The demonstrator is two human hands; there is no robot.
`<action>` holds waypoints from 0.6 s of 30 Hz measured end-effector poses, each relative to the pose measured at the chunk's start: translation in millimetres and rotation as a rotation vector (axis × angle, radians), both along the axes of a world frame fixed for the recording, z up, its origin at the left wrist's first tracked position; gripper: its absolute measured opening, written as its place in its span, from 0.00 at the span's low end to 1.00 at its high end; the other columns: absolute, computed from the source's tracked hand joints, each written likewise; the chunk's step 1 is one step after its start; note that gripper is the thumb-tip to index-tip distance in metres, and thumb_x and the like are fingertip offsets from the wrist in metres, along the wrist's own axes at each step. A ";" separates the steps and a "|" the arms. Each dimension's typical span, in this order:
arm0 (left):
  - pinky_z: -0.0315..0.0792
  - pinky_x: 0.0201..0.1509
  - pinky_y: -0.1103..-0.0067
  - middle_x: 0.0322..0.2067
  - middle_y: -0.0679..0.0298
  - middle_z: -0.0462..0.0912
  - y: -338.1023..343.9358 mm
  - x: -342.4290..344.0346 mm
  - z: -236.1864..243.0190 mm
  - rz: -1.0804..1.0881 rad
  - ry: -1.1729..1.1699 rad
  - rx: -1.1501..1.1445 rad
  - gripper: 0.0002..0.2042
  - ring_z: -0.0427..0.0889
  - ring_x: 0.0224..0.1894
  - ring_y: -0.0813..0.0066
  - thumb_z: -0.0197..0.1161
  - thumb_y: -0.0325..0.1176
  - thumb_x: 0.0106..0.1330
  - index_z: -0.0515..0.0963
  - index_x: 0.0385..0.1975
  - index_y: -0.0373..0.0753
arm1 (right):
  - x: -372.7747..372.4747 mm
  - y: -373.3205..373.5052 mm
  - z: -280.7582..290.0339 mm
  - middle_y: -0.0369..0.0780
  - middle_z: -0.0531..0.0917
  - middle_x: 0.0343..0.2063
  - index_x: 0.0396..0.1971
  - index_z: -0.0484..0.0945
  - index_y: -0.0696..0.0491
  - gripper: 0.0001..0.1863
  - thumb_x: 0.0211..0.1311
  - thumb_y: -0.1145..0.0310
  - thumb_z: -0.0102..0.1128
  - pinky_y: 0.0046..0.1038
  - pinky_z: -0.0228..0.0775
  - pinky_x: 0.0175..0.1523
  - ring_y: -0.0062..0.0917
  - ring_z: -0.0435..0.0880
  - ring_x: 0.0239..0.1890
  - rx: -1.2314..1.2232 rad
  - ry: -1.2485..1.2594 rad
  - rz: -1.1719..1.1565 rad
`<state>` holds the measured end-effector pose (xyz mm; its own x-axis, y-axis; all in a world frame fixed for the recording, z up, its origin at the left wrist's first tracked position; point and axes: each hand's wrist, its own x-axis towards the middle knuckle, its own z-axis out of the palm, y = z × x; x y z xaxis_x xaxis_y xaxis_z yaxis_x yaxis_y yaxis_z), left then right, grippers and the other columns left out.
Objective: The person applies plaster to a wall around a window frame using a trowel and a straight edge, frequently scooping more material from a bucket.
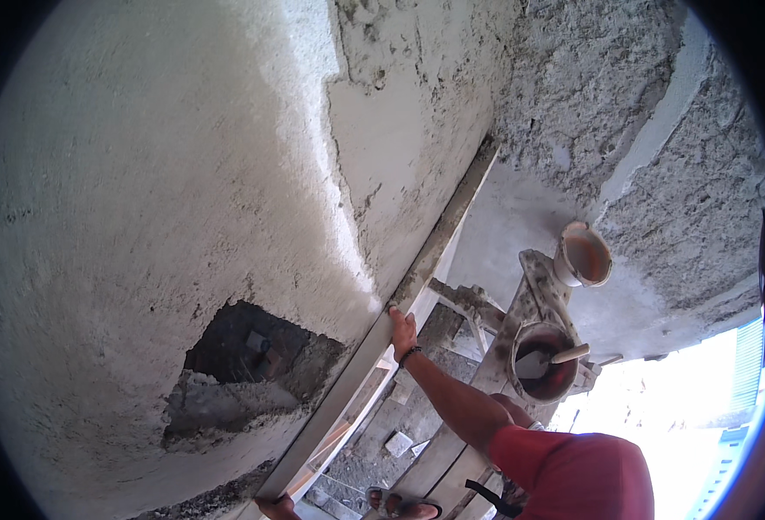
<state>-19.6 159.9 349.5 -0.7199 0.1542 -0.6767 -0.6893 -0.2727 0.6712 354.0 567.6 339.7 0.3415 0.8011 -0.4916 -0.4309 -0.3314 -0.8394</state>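
My right hand [402,329], with a dark bracelet at the wrist, is closed on the edge of a long straight plaster-caked bar [341,392] lying along the plastered wall [131,182]. My left hand [274,507] grips the same bar lower down, partly cut off by the frame. Beside the bar, the wall has a ragged dark hole [235,347] and a band of patchy, rough plaster.
A plank scaffold [523,290] carries a bucket [583,257] and a round basin [530,377] holding a wooden-handled tool [570,354]. My sandalled foot [413,510] is on the boards. A rough wall [677,225] stands at right, beside a bright opening. Rubble lies below.
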 end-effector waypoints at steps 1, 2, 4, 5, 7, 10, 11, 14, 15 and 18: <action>0.71 0.51 0.65 0.49 0.65 0.76 1.9 2.0 2.2 0.009 -0.013 0.007 0.21 0.75 0.51 0.64 0.51 0.51 0.63 0.71 0.50 0.46 | 1.0 1.7 -0.9 0.39 0.75 0.31 0.37 0.66 0.57 0.23 0.54 0.53 0.60 0.28 0.67 0.40 0.23 0.73 0.34 -0.082 -0.031 0.029; 0.71 0.51 0.65 0.49 0.64 0.76 3.5 3.8 4.1 0.018 -0.025 0.014 0.21 0.75 0.51 0.64 0.51 0.51 0.62 0.71 0.51 0.46 | 2.6 3.7 -0.7 0.39 0.75 0.31 0.36 0.66 0.57 0.23 0.54 0.53 0.60 0.28 0.68 0.40 0.23 0.73 0.34 -0.035 -0.028 0.035; 0.71 0.52 0.66 0.50 0.64 0.75 4.4 6.5 7.6 -0.004 0.016 0.048 0.22 0.74 0.52 0.64 0.51 0.51 0.62 0.71 0.51 0.45 | 6.7 6.4 2.7 0.39 0.74 0.31 0.36 0.66 0.57 0.23 0.54 0.53 0.60 0.28 0.68 0.39 0.23 0.72 0.34 -0.046 -0.093 0.060; 0.71 0.53 0.66 0.50 0.63 0.75 3.7 6.8 9.3 -0.012 0.034 0.068 0.22 0.74 0.52 0.64 0.51 0.51 0.62 0.71 0.51 0.45 | 8.0 7.2 5.7 0.39 0.74 0.31 0.35 0.66 0.57 0.23 0.54 0.53 0.60 0.28 0.68 0.39 0.23 0.72 0.33 0.003 -0.057 0.055; 0.70 0.54 0.67 0.51 0.63 0.74 -0.2 8.6 13.2 -0.006 0.108 0.047 0.23 0.73 0.53 0.64 0.51 0.51 0.63 0.69 0.53 0.44 | 10.6 6.3 14.2 0.39 0.74 0.30 0.34 0.66 0.57 0.22 0.54 0.53 0.60 0.29 0.68 0.38 0.23 0.72 0.33 -0.011 -0.085 0.069; 0.68 0.56 0.67 0.53 0.62 0.72 -5.1 9.8 22.4 -0.021 0.209 0.098 0.25 0.71 0.55 0.63 0.50 0.51 0.63 0.67 0.55 0.43 | 9.8 4.3 31.4 0.37 0.74 0.27 0.31 0.67 0.56 0.20 0.54 0.54 0.59 0.28 0.68 0.37 0.22 0.72 0.30 0.003 -0.050 0.059; 0.68 0.56 0.67 0.54 0.62 0.71 -5.6 11.2 25.3 -0.030 0.235 0.123 0.25 0.71 0.55 0.63 0.50 0.51 0.64 0.66 0.56 0.43 | 9.8 2.9 37.3 0.37 0.74 0.27 0.30 0.67 0.56 0.19 0.54 0.55 0.59 0.28 0.68 0.37 0.22 0.72 0.30 -0.007 -0.050 0.070; 0.67 0.56 0.68 0.54 0.61 0.70 -4.4 17.6 36.5 -0.025 0.270 0.186 0.26 0.71 0.55 0.63 0.49 0.51 0.64 0.64 0.57 0.42 | 0.3 1.6 54.9 0.38 0.72 0.27 0.29 0.66 0.58 0.20 0.54 0.56 0.58 0.28 0.65 0.35 0.20 0.69 0.30 0.116 0.062 -0.041; 0.66 0.57 0.68 0.54 0.61 0.70 -1.4 19.0 40.7 0.006 0.263 0.163 0.25 0.70 0.55 0.63 0.49 0.51 0.65 0.65 0.57 0.42 | -2.1 1.1 60.5 0.38 0.71 0.27 0.28 0.65 0.59 0.20 0.54 0.56 0.58 0.28 0.64 0.34 0.20 0.67 0.30 0.177 0.117 -0.061; 0.64 0.58 0.69 0.53 0.61 0.71 3.5 26.6 56.1 0.055 0.257 0.091 0.24 0.69 0.56 0.64 0.48 0.51 0.65 0.66 0.56 0.42 | -0.3 0.0 77.8 0.37 0.72 0.27 0.30 0.66 0.59 0.19 0.55 0.57 0.57 0.28 0.64 0.34 0.21 0.68 0.29 0.134 0.046 -0.040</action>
